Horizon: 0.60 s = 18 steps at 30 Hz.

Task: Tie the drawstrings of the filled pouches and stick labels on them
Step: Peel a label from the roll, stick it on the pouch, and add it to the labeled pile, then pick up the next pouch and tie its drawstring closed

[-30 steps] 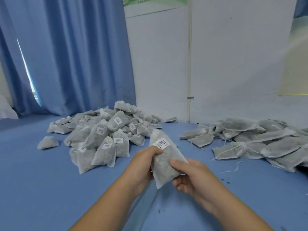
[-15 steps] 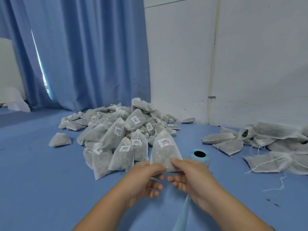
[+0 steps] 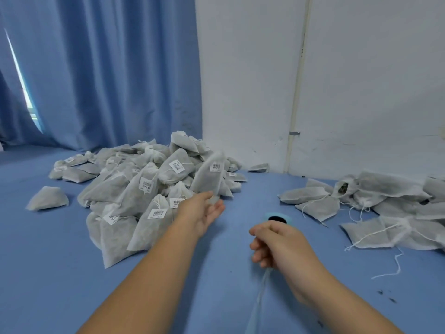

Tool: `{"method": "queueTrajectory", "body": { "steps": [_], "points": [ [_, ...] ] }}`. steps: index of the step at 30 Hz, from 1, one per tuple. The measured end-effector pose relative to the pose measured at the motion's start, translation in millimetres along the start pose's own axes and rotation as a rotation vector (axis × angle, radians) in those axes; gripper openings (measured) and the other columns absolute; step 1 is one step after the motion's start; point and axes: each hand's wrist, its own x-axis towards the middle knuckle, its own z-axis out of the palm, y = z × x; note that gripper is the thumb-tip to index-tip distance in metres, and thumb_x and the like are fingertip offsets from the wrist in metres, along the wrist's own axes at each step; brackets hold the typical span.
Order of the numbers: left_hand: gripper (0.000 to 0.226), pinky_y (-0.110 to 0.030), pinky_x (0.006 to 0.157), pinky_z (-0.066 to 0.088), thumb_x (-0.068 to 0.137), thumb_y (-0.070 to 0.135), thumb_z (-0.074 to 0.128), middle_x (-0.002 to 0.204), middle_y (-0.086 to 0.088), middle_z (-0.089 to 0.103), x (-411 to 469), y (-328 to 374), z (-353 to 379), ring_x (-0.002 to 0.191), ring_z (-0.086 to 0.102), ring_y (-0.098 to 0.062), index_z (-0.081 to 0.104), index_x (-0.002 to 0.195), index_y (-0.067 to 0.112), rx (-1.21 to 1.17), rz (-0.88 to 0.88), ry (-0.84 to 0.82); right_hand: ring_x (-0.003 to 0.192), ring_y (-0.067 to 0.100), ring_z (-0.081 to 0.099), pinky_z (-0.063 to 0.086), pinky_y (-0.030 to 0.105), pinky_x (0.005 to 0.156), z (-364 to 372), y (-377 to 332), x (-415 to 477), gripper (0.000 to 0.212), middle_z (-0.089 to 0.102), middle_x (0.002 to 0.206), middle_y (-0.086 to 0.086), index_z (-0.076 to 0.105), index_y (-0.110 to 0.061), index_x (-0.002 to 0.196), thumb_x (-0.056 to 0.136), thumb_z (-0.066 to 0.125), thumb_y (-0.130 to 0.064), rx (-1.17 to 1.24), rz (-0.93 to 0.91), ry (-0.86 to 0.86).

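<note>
Left hand spread open, right hand loosely curled.
The left arm reaches forward with the palm up and the fingers straight. A blurred labelled pouch is just above its fingertips, beside the pile of pouches. The right hand is over a pale strip; I cannot tell if it pinches it.

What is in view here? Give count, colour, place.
labelled pouch: one, grey, blurred, above pile's right edge
labelled pile: many pouches, grey, centre-left
lone pouch: one, grey, far left
unlabelled heap: many pouches, grey, right
label roll: one, light blue, table centre
strip: one, pale blue, bottom centre
table: one, blue, underneath
curtain: one, blue, back left
wall: one, white, back right
left hand: one, open, below labelled pouch
right hand: one, fingers curled, before label roll
</note>
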Motion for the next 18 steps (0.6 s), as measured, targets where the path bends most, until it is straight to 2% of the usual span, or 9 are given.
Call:
{"method": "queueTrajectory", "body": {
  "steps": [2,3,6,11,18],
  "points": [
    [0.008,-0.040,0.067,0.055,0.098,0.002,0.049,0.099,-0.020,0.051,0,-16,-1,0.074,0.062,-0.028,0.047,0.106,0.001,0.009,-0.057,0.004,0.049,0.014,0.059,0.044,0.022,0.048,-6,2,-2,0.013,0.064,0.060,-0.001,0.068,-0.007,0.084,0.090,0.058,-0.012,-0.006,-0.018,0.005],
    [0.003,-0.039,0.065,0.054,0.099,0.004,0.047,0.094,-0.018,0.051,-3,-23,-1,0.072,0.061,-0.027,0.048,0.100,0.002,0.032,-0.076,-0.005,0.049,0.014,0.058,0.043,0.023,0.047,-9,3,-4,0.013,0.063,0.059,-0.001,0.068,-0.007,0.083,0.090,0.058,-0.011,-0.002,-0.030,0.009],
    [0.012,-0.032,0.059,0.053,0.099,0.005,0.047,0.076,-0.009,0.052,-11,-35,2,0.065,0.057,-0.021,0.052,0.087,0.005,0.112,-0.069,-0.014,0.047,0.014,0.056,0.043,0.023,0.046,-20,3,-9,0.014,0.062,0.057,0.000,0.069,-0.008,0.080,0.089,0.058,-0.009,0.017,-0.066,0.021],
    [0.012,-0.023,0.046,0.050,0.095,0.005,0.052,0.062,-0.003,0.053,-43,-37,34,0.051,0.050,-0.014,0.057,0.084,0.007,0.162,-0.045,-0.107,0.048,0.014,0.054,0.043,0.023,0.047,-39,-3,-23,0.014,0.062,0.058,0.000,0.069,-0.008,0.081,0.088,0.057,-0.009,0.025,-0.099,0.026],
    [0.011,-0.021,0.045,0.045,0.092,0.007,0.056,0.054,0.001,0.056,-103,-82,109,0.043,0.051,-0.013,0.063,0.084,0.008,0.251,-0.094,-0.339,0.046,0.013,0.052,0.041,0.021,0.046,-94,7,-56,0.015,0.061,0.058,0.002,0.067,-0.008,0.080,0.091,0.057,-0.009,0.024,-0.068,0.126]
  ]
}}
